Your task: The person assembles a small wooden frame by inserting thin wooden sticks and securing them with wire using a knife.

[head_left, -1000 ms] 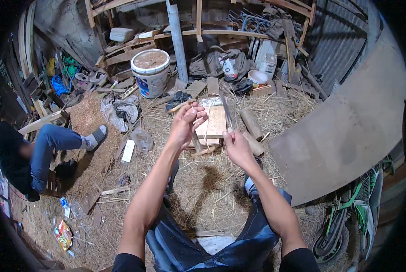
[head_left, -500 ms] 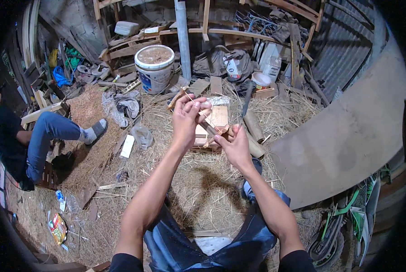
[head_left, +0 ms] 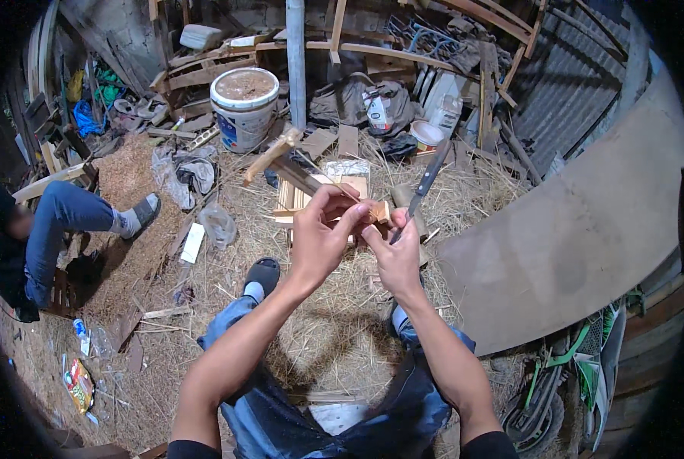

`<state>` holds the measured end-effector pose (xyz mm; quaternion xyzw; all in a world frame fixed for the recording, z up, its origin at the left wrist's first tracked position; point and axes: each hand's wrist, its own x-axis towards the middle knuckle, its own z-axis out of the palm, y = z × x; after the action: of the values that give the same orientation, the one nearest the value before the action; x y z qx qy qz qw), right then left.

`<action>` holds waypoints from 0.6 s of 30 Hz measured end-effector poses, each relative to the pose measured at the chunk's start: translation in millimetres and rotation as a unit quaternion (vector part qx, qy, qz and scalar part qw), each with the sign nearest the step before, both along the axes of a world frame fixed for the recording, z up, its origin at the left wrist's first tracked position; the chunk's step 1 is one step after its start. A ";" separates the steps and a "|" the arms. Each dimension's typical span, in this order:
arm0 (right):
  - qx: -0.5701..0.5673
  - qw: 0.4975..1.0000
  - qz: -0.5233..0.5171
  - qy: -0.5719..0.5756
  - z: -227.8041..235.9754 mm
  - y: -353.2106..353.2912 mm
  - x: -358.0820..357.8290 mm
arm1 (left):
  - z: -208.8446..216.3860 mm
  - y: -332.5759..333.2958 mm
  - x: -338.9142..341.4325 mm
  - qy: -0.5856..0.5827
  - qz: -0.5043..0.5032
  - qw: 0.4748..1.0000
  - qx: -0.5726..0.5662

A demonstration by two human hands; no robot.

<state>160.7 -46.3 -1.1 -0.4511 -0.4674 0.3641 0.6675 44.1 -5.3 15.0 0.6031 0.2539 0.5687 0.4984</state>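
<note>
Between my hands is a flat brown wooden bar with a pale, rough crosspiece at its far left end and another pale wooden end by my right hand. A thin strand seems to run along it. My left hand is closed round the bar, thumb and fingertips pinched close to my right fingers. My right hand is closed on a knife with a dark riveted handle, pointing up and away; its fingertips also meet the bar's near end. What the fingertips pinch is too small to tell.
Pale boards lie below my hands on straw. Behind stand a white bucket and a grey post. A large panel leans at right above a green motorbike. Another person's leg is at left.
The wooden bar has turned, its far crosspiece swinging left and toward the bucket. My hands have drawn together, and the knife now tilts to the right. My view has shifted slightly.
</note>
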 end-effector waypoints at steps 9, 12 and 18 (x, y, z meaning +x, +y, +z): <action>0.001 1.000 0.000 0.013 -9.8 2.4 0.6 | -0.3 -3.2 2.8 -0.042 0.008 0.999 -0.020; 0.005 1.000 -0.005 0.009 -16.1 4.9 1.8 | -3.3 -1.4 3.2 -0.046 0.017 0.998 -0.027; 0.013 1.000 -0.016 -0.019 -20.3 7.6 2.9 | 2.3 -4.4 3.9 -0.079 0.015 0.995 -0.058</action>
<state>163.6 -38.7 -21.4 -0.4566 -0.4776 0.3386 0.6699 47.9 -9.7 17.4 0.5225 0.2551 0.6065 0.5423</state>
